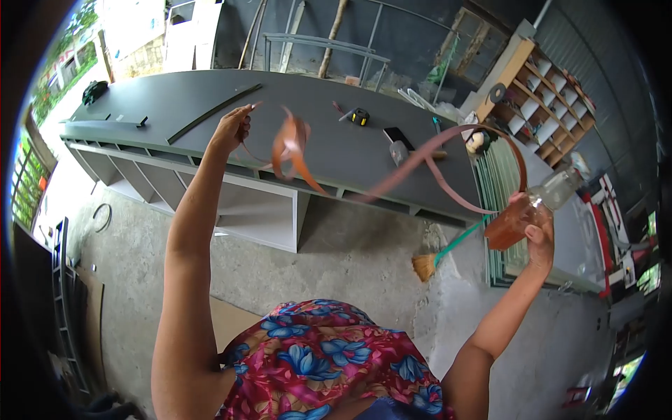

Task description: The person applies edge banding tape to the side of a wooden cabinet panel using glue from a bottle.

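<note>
Raised over the front edge of a long grey table (308,94), my left hand (234,129) pinches the end of a thin reddish-brown strip (294,143). The strip hangs in twisted, partly blurred loops between my hands. My right hand (539,238) is closed around a clear bottle (514,220) with reddish-brown contents in its lower part. The bottle is tilted, its neck toward the upper right. Another loop of the strip curves up beside the bottle, its end near my right fingers.
On the table lie a dark bar (213,114), a tape measure (360,117) and a phone (397,138). A broom (424,266) rests on the concrete floor. Glass sheets (500,175) stand at the right, below a wooden shelf (553,105). White cabinet frames (259,213) are under the table.
</note>
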`<state>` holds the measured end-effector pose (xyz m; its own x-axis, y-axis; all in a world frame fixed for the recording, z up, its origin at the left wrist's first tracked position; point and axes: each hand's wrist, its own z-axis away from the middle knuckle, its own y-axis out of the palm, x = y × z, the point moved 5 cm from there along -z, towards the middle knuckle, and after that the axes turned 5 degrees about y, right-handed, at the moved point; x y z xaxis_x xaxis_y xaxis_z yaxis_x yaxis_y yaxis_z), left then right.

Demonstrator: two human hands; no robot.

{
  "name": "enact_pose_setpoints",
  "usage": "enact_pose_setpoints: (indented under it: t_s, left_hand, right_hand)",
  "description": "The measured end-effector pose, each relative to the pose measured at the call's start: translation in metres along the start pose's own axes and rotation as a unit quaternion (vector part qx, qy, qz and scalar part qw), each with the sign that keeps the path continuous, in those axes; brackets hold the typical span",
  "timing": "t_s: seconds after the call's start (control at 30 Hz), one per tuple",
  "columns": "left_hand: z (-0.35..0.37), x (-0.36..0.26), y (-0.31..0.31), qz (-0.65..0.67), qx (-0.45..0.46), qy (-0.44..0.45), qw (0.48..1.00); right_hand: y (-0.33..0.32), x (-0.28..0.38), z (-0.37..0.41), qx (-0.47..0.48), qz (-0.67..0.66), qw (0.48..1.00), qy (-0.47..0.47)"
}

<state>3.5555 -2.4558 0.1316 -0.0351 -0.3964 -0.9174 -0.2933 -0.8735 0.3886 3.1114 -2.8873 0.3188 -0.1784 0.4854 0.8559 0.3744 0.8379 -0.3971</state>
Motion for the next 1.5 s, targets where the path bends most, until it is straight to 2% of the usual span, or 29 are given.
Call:
enact_pose_setpoints:
  t_s: [0.17,0.27,0.37,0.5,0.6,0.7,0.8,0.9,1.0,1.17,1.27,1.47,1.5]
  left_hand:
    - [-0.001,-0.004,-0.006,0.022,-0.047,-0.029,0.998]
    - [-0.011,-0.013,-0.011,0.03,-0.055,-0.012,0.998]
    - [-0.027,-0.025,-0.022,-0.001,-0.066,0.044,0.997]
    - [-0.058,-0.035,-0.038,-0.012,-0.061,0.074,0.995]
    - [-0.081,-0.036,-0.058,-0.071,-0.102,0.058,0.991]
    - [-0.11,-0.033,-0.097,-0.057,-0.115,0.037,0.991]
    - [-0.137,-0.028,-0.14,0.053,-0.167,0.005,0.984]
    - [-0.157,-0.025,-0.17,0.103,-0.197,0.0,0.975]
    - [-0.183,-0.009,-0.196,0.137,-0.195,-0.011,0.971]
    - [-0.209,0.019,-0.192,0.153,-0.163,-0.08,0.971]
    - [-0.221,0.045,-0.178,0.171,-0.153,-0.112,0.967]
    - [-0.26,0.104,-0.179,0.229,-0.147,-0.088,0.958]
    - [-0.262,0.11,-0.178,0.225,-0.171,-0.092,0.955]
  right_hand:
    - [-0.025,0.005,-0.035,-0.018,0.026,0.999,-0.044]
    - [-0.036,-0.003,-0.048,-0.025,0.038,0.997,-0.06]
    - [-0.029,-0.006,-0.052,-0.045,0.027,0.996,-0.069]
    - [-0.014,-0.006,-0.06,-0.054,0.036,0.995,-0.072]
    - [-0.007,-0.009,-0.067,-0.063,0.043,0.994,-0.078]
    - [-0.004,-0.014,-0.072,-0.101,0.043,0.993,-0.05]
    - [0.011,-0.013,-0.081,-0.122,0.029,0.991,-0.04]
    - [0.028,-0.013,-0.092,-0.148,0.015,0.988,-0.034]
    - [0.053,-0.007,-0.105,-0.097,0.019,0.994,-0.042]
    - [0.095,0.003,-0.121,-0.088,0.057,0.993,-0.051]
    - [0.118,0.015,-0.13,-0.132,0.071,0.987,-0.05]
    - [0.146,0.011,-0.153,-0.135,0.05,0.989,-0.038]
    - [0.148,0.006,-0.157,-0.129,0.055,0.989,-0.042]
